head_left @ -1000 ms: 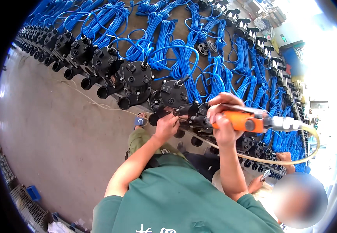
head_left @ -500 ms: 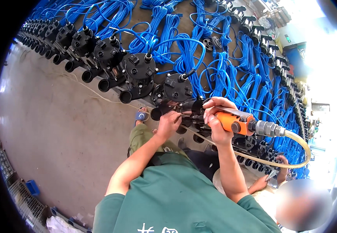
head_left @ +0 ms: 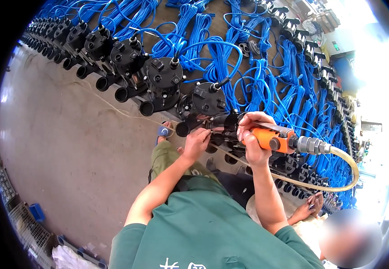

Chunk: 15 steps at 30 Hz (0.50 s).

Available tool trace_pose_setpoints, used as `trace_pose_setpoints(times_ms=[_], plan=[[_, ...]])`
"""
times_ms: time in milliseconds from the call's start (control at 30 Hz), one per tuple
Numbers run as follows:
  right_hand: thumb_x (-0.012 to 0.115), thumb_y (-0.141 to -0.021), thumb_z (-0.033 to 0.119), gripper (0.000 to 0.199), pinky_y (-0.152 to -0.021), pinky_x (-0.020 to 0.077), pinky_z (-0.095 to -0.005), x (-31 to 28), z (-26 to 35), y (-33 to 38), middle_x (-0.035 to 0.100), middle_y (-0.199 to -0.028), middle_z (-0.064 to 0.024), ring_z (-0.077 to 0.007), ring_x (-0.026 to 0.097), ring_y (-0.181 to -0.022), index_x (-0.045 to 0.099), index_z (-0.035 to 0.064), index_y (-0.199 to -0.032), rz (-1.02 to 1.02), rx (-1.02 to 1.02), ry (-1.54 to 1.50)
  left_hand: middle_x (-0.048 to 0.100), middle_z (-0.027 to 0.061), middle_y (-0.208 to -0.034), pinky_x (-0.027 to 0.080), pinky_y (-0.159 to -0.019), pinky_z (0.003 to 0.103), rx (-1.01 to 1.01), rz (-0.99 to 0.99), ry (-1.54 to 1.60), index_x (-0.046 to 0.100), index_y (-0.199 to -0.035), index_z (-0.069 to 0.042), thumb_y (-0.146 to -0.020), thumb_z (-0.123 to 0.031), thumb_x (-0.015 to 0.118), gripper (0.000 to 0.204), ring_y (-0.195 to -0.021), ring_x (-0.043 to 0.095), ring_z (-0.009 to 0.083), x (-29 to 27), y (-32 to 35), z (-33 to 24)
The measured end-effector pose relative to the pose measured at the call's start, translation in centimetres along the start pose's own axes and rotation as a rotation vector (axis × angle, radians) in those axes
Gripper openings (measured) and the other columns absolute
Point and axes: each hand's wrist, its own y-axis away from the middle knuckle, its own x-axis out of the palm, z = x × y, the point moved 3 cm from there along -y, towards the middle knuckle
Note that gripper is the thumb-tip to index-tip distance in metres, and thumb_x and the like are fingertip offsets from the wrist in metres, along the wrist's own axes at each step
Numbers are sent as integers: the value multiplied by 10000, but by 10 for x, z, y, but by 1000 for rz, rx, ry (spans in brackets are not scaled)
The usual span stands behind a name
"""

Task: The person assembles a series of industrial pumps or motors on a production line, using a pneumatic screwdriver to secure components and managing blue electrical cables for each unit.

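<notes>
My right hand (head_left: 257, 145) is wrapped round an orange air-powered tool (head_left: 266, 138) with a lever along its top. A metal coupling (head_left: 311, 145) joins its back end to a clear yellowish air hose (head_left: 350, 170). To the left, my left hand (head_left: 196, 143) is closed in a pinch beside the tool's front end; whatever lies between its fingertips is too small and dark to make out. Just beyond both hands stands a black pump (head_left: 205, 99) with a round lid, a thick blue cable (head_left: 232, 71) and an open outlet (head_left: 183, 128) on its near side.
A long row of similar black pumps (head_left: 163, 74) runs from far left to lower right. Behind it lie bundled blue cables (head_left: 219, 56). A co-worker's hands (head_left: 313, 206) show at lower right. Wire crates (head_left: 26, 222) and a blue bin (head_left: 36, 212) stand at lower left.
The view has shifted slightly; both my hands and the tool keep nearly the same place at the pump. The co-worker's hands have come together.
</notes>
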Motion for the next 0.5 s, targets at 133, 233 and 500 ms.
trace_pose_setpoints(times_ms=[133, 233, 500], plan=[[628, -852, 25, 333, -587, 498, -267, -1, -3, 1, 636, -972, -144, -145, 582, -656, 556, -33, -1173, 0, -6, 7, 672, 141, -921, 542, -673, 414, -37, -24, -36, 682, -1039, -8, -881, -75, 690, 172, -778, 663, 362, 5, 5, 3], [630, -852, 26, 335, -588, 498, -267, -2, -3, 1, 632, -965, -141, -140, 577, -650, 555, -29, -1174, -17, -2, -9, 676, 153, -945, 543, -674, 415, -42, -25, -62, 678, -1055, 2, -889, -66, 682, 180, -786, 666, 368, 8, 7, 4], [577, -828, -14, 368, -605, 514, -279, 0, -6, 1, 633, -978, -138, -142, 583, -670, 549, -29, -1195, -35, 4, -8, 642, 133, -888, 545, -672, 405, 118, 3, -108, 676, -1041, -19, -871, -56, 682, 175, -804, 657, 334, 6, 5, 10]])
